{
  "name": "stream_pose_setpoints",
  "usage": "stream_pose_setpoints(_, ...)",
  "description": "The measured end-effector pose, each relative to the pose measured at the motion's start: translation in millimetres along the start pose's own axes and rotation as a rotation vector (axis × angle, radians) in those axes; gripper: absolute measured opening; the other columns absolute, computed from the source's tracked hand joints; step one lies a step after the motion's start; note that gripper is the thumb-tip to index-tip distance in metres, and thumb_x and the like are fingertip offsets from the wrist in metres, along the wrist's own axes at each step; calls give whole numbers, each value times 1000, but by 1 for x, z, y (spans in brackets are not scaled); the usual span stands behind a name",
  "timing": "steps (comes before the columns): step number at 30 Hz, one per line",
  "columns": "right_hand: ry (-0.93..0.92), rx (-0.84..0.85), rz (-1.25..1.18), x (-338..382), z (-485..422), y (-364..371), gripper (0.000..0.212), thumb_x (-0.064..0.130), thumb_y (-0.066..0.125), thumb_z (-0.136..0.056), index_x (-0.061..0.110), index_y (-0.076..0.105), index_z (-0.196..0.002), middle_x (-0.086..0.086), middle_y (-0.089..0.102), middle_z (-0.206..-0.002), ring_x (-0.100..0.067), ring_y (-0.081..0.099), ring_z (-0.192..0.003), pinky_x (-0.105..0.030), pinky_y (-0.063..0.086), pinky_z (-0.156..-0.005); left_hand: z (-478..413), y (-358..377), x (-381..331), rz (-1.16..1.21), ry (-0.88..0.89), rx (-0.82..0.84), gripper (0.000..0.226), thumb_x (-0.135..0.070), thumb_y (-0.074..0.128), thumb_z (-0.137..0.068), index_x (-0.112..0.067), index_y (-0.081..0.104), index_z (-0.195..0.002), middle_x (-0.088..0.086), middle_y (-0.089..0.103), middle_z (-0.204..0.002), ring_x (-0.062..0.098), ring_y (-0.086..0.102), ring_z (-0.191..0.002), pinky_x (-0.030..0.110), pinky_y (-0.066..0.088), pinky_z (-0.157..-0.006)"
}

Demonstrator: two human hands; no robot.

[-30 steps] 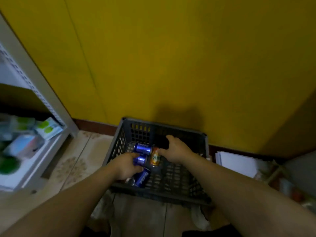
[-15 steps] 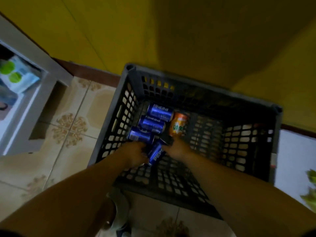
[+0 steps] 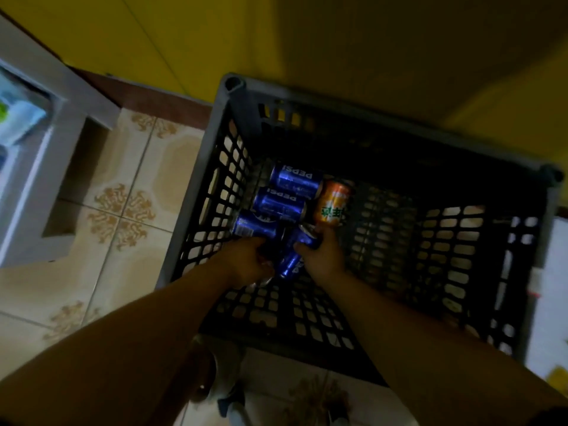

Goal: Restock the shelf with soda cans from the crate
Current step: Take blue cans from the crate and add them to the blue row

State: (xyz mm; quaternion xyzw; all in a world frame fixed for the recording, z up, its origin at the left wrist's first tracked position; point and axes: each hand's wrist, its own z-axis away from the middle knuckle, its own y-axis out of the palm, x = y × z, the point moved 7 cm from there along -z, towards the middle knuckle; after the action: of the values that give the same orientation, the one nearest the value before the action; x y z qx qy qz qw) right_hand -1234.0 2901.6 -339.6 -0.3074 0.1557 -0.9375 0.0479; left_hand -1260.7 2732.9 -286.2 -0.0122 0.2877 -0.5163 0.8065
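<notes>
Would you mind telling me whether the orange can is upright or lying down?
Lying down: the orange can shows its whole printed side along the crate floor.

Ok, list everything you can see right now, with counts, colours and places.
crate: one, dark grey, on the floor against the wall.
blue cans: four showing, lying in the crate's left part.
orange can: one, lying just right of the blue cans.
shelf: one, white, left of the crate.
packets: pale blue and green, on the shelf; too blurred to count.
floor: beige patterned tiles.
wall: yellow, behind the crate.
white object: one, right of the crate, cut off by the frame.
left hand: in the crate, fingers curled among the blue cans; grip unclear.
right hand: in the crate, gripping the nearest blue can.
</notes>
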Motion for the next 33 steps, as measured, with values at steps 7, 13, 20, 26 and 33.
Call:
stream_pose_setpoints(7, -257, -103, -219, 83, 90, -85, 39, 18, 74, -80, 27, 51, -110, 6, 63, -108, -15, 63, -99, -36, 55, -86, 77, -6, -82, 408, 177, -82, 80, -13, 77, -78, -32, 30, -139, -14, 50, -116, 8, 53, -106, 16, 45, -80)
stream_pose_setpoints(13, -402, -203, -407, 141, 194, -154, 56, 16, 73, -81, 21, 43, -128, 2, 57, -109, -12, 60, -95, -24, 50, -77, 170, -20, -170, 430, 418, -265, 52, -8, 78, -74, -27, 51, -115, -17, 61, -98, 0, 60, -89, 12, 50, -77)
stream_pose_setpoints(20, -541, -383, -529, 172, 329, -270, 55, 19, 74, -82, 23, 44, -128, -6, 60, -115, -18, 64, -91, -31, 55, -74, 287, 0, -285, 377, 683, -215, 72, -27, 85, -62, -24, 48, -124, -3, 61, -111, 11, 61, -96, 28, 50, -87)
stream_pose_setpoints(26, -705, -575, -533, 164, 467, -374, 65, 23, 75, -72, 24, 44, -128, -8, 62, -115, -23, 63, -94, -43, 55, -85, 392, 62, -390, 371, 952, -35, 54, 5, 73, -76, -4, 49, -124, -2, 65, -95, -6, 64, -70, 12, 50, -65)
stream_pose_setpoints(33, -769, -973, -360, 99, 636, -473, 60, 27, 77, -78, 32, 41, -126, 11, 56, -104, -11, 62, -91, -35, 56, -82, 510, 165, -482, 198, 1285, 124, 48, -1, 74, -77, -31, 50, -105, -14, 62, -94, -4, 61, -77, 6, 47, -67)
